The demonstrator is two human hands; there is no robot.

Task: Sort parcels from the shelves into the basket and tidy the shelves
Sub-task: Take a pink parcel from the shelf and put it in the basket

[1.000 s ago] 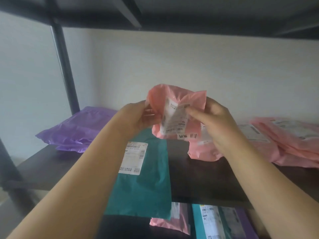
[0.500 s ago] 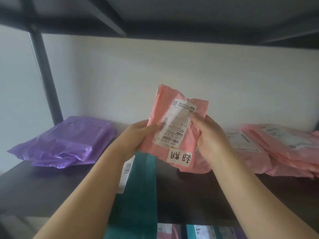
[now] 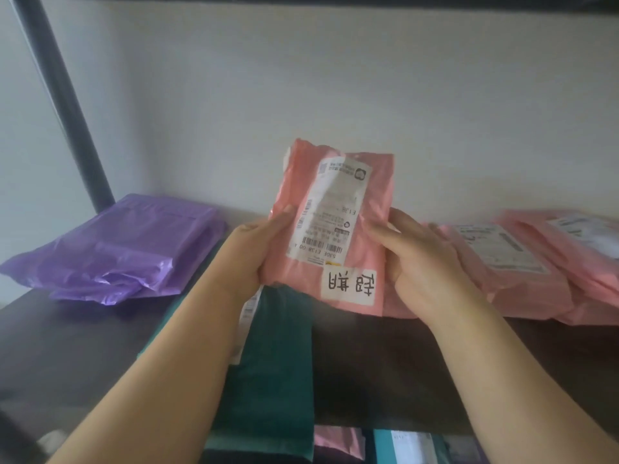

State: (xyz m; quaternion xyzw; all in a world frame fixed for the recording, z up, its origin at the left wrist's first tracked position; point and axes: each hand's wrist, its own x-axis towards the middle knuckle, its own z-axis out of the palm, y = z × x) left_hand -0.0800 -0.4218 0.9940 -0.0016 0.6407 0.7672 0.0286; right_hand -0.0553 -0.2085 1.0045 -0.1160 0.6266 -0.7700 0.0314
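I hold a small pink parcel (image 3: 371,212) upright above the dark shelf (image 3: 83,336). It carries a white shipping label and a handwritten white sticker at its lower edge. My left hand (image 3: 258,249) grips its left side and my right hand (image 3: 415,259) grips its right side. A teal parcel (image 3: 278,370) lies flat on the shelf under my left forearm, overhanging the front edge. The basket is out of view.
Purple parcels (image 3: 124,246) are piled at the shelf's left end beside a black upright post (image 3: 63,98). A stack of pink parcels (image 3: 522,262) fills the right end. More parcels (image 3: 402,447) show on the level below. A pale wall stands behind.
The pink parcel was crumpled between my hands; it is now flattened and upright with its label facing me. My view has moved closer to the shelf.
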